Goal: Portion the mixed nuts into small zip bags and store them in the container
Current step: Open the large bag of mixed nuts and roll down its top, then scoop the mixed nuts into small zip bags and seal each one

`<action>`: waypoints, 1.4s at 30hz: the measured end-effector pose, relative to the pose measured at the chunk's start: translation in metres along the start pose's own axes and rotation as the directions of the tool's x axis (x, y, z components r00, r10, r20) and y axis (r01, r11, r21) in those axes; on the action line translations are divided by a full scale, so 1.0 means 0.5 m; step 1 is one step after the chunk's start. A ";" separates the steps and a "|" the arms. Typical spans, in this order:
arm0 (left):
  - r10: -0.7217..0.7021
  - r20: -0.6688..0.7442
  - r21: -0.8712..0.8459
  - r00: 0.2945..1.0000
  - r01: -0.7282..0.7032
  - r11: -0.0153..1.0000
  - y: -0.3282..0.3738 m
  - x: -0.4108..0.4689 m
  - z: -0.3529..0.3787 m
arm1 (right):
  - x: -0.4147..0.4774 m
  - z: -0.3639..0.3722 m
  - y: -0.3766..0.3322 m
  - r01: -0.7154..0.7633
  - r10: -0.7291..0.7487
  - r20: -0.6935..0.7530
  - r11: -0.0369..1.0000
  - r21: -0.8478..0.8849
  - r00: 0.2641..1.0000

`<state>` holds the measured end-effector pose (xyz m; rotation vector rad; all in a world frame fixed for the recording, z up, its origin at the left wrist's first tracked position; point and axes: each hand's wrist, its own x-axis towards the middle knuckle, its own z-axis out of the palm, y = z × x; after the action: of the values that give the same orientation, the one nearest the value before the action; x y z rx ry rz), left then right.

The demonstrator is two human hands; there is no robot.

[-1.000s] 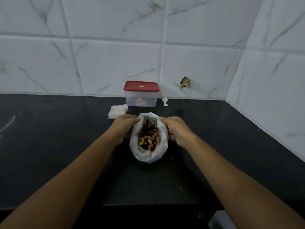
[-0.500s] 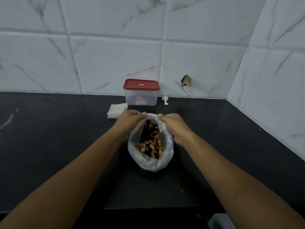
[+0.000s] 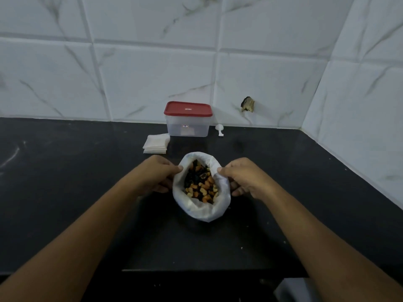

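A white plastic bag point(image 3: 204, 211) stands open on the black counter point(image 3: 65, 182), with mixed nuts point(image 3: 200, 184) showing inside. My left hand point(image 3: 158, 174) pinches the bag's left rim and my right hand point(image 3: 242, 177) pinches its right rim, holding the mouth wide. Behind the bag, a clear container point(image 3: 187, 125) with a red lid stands shut against the wall. A stack of small zip bags point(image 3: 156, 143) lies flat just left of the container. A small white scoop point(image 3: 219, 130) lies to the container's right.
White marble-look tiled walls close the counter at the back and on the right. A chipped hole point(image 3: 247, 104) marks the back wall. The counter's front edge point(image 3: 196, 271) runs below my forearms.
The bag's mouth has been pulled wider again after narrowing half a second ago. Both hands moved slightly apart along the rim. The view shifted a little.
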<state>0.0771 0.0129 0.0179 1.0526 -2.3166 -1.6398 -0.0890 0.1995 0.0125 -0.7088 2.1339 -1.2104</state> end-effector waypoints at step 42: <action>0.354 -0.237 0.049 0.905 -0.353 0.934 0.003 0.112 0.180 | 0.049 -0.072 0.132 0.337 -0.346 -0.447 0.936 -0.101 0.825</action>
<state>-0.0072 0.0508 -0.0337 0.7270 -2.1903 -1.2909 -0.1419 0.2330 -0.0357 -0.9155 2.4705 -1.6933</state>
